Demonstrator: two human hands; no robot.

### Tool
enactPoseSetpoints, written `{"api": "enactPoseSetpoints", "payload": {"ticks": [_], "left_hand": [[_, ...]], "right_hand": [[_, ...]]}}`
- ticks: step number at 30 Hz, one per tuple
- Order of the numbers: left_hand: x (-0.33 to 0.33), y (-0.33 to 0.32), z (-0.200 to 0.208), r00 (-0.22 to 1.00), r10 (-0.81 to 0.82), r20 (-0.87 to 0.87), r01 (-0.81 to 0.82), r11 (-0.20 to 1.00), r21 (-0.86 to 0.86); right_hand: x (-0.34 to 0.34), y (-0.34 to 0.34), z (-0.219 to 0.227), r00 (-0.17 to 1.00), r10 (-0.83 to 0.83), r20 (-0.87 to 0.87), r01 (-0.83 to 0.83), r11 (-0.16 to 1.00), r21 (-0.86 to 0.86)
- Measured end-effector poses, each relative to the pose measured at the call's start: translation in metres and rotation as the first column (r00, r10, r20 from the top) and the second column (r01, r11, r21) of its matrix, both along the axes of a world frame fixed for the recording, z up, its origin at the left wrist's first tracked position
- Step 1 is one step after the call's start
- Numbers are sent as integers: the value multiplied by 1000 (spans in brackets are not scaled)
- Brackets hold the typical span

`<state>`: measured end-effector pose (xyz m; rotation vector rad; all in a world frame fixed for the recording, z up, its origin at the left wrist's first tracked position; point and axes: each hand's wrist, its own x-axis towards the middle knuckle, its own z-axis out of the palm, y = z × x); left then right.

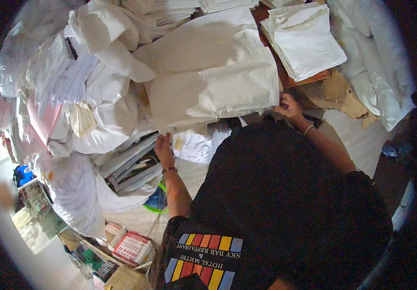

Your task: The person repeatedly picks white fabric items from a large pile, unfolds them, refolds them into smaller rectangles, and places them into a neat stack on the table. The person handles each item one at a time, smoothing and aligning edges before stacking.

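Observation:
A large cream cloth [213, 82] lies spread over the table in front of me, with creases and shadow across it. At its near right corner my right hand [290, 107] is closed, the fingers pinching the edge. My left hand [164, 149] is at the near left corner, with its fingertips closed on the cloth's hem. The near edge hangs a little past the table's front between the two hands. To the right of the cloth, a stack of folded white cloths [307, 43] sits on the brown wooden tabletop [310, 79].
White cloths and plastic-wrapped bundles [87, 82] are heaped on the left. Torn brown cardboard [336, 92] juts out at the right edge. Below the table are a grey metal frame [131, 169], a white bundle [194, 144] and a green-rimmed basket [156, 200]. Boxes [133, 249] stand lower left.

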<state>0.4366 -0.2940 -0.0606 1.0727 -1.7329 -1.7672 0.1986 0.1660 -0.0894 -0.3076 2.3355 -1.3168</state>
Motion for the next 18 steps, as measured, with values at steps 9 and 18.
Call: {"api": "enactPoseSetpoints", "payload": {"ticks": [9,18], "left_hand": [[32,-39,17,992,88,94,-85,996,-42],[73,2,50,988,3,-154,18,991,135]], "right_hand": [[-6,1,90,998,-58,-38,49,980,-194],[-8,34,194,916,376,-143,-389,918,-76]]}}
